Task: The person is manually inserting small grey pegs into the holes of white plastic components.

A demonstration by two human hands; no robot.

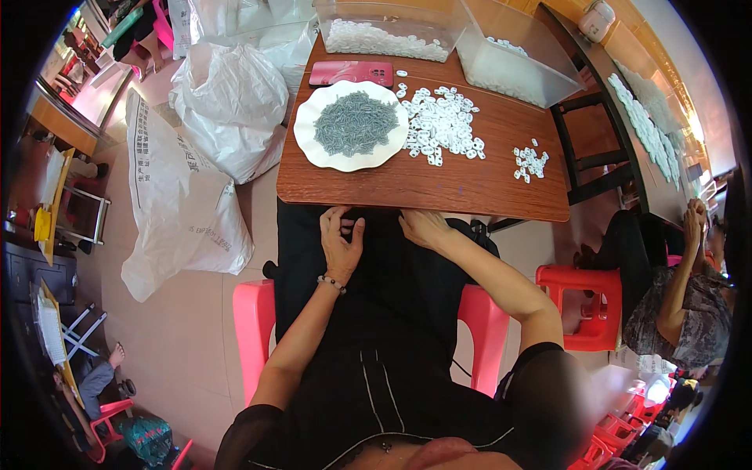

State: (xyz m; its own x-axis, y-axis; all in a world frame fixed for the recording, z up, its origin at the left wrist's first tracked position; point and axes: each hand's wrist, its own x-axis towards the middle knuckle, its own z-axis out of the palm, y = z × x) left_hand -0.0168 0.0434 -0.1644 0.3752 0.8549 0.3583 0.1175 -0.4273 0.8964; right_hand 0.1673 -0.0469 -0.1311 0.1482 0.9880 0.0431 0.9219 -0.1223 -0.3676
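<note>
My left hand (pixel 340 249) rests over my lap just below the table's front edge, with a beaded bracelet on the wrist. Its fingers are loosely bent, the thumb stands apart, and nothing shows in it. My right hand (pixel 425 229) lies at the same edge, its fingers bent inward and partly hidden. Above them on the brown table (pixel 486 192) stands a white scalloped plate (pixel 313 149) heaped with small grey-green rod-like pieces (pixel 355 124). Beside it spreads a pile of small white plastic pieces with holes (pixel 444 125). A smaller group of white pieces (pixel 530 162) lies to the right.
A red phone (pixel 351 74) lies behind the plate. Two clear bins (pixel 392 22) (pixel 501 78) with white pieces stand at the table's back. White sacks (pixel 227 102) (pixel 176 204) crowd the left floor. A red stool (pixel 581 298) and another person's arms (pixel 680 274) are at right.
</note>
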